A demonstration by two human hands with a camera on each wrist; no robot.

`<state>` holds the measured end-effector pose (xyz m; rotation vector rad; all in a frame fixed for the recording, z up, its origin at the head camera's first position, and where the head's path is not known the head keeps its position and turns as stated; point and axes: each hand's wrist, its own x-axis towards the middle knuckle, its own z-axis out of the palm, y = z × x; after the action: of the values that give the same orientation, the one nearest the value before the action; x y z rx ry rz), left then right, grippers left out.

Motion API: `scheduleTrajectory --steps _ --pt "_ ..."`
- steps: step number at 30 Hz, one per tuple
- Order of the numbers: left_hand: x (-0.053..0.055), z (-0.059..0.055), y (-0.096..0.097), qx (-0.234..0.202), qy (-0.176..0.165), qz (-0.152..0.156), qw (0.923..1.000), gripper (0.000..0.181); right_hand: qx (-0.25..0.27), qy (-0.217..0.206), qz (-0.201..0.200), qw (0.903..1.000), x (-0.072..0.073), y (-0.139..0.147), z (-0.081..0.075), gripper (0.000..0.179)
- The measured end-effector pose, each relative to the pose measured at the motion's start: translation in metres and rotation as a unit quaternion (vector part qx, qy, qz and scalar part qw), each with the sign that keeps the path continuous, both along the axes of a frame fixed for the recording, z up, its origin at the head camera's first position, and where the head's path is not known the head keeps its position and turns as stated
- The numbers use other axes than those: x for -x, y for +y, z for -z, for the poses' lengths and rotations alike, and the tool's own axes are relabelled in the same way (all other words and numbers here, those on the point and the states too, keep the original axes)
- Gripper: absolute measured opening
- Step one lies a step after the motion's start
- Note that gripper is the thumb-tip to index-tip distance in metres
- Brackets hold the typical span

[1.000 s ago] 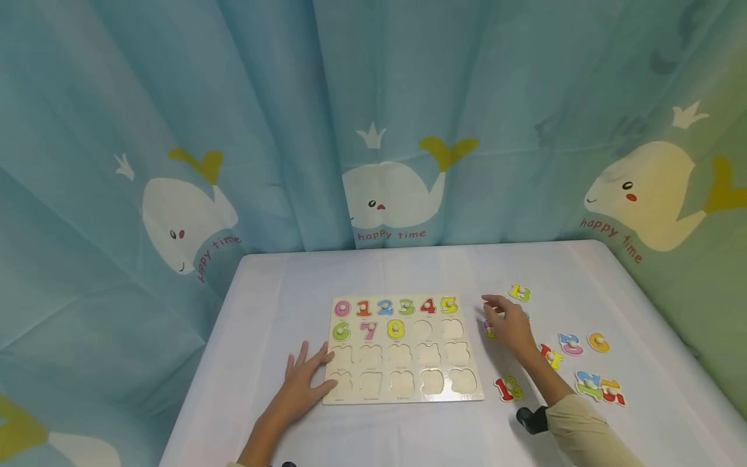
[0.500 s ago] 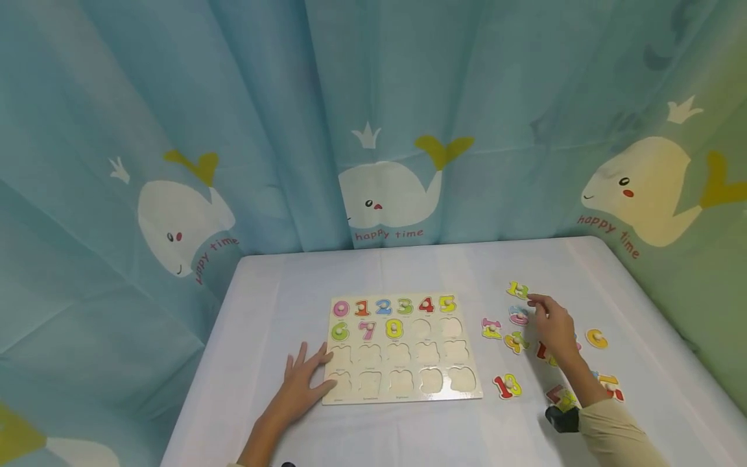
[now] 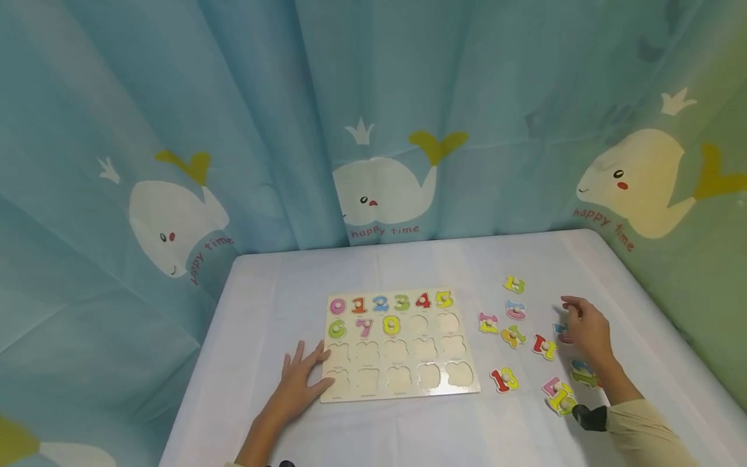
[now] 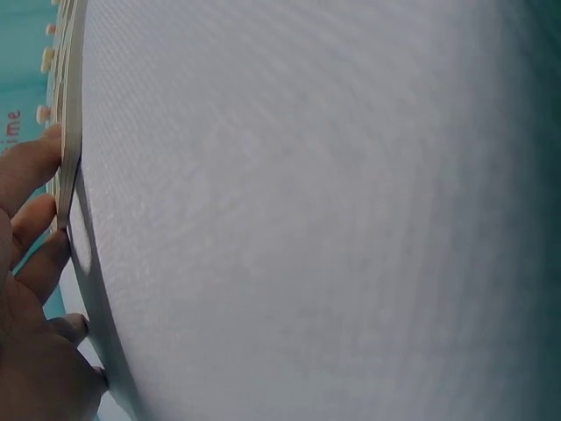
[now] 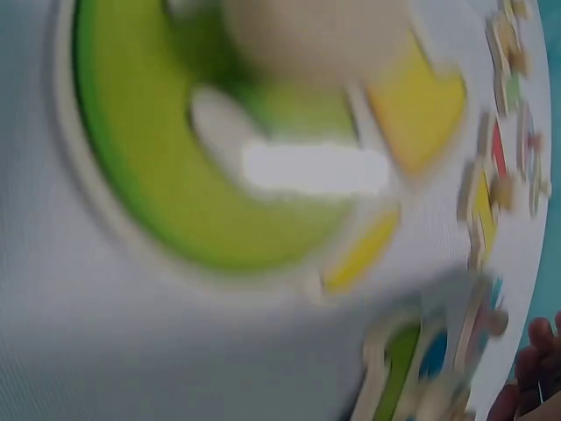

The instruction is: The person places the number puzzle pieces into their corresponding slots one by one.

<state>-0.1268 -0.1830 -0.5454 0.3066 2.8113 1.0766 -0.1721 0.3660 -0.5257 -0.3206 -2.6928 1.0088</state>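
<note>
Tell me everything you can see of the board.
The board is thin, pale, rectangular, slightly glossy and wooden-looking, with four rows of shaped recesses. Knobbed number pieces 0 to 8 fill the top row and three second-row recesses; the remaining twelve hold none. It lies on the white table, the left hand touching its left edge.
</note>
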Motion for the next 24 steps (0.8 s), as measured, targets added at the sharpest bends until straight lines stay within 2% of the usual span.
scheduleTrajectory --steps 6,12,20,24 --pt "0.002 0.002 -0.002 0.005 -0.007 -0.014 0.9999 0.052 0.011 -0.017 0.03 0.9993 -0.005 0.025 -0.004 0.039" --pt "0.003 0.005 0.0 0.002 -0.013 -0.002 0.9999 0.055 -0.008 -0.059 0.056 0.9966 -0.021 0.049 -0.001 0.039" --pt "0.002 0.003 0.001 -0.001 -0.012 -0.005 0.9999 0.054 -0.025 -0.074 0.039 0.9962 -0.031 0.059 0.012 0.038" --pt "0.003 0.003 0.002 0.002 -0.012 -0.003 0.9999 0.053 -0.031 -0.049 0.028 0.9979 -0.035 0.054 0.02 0.037"
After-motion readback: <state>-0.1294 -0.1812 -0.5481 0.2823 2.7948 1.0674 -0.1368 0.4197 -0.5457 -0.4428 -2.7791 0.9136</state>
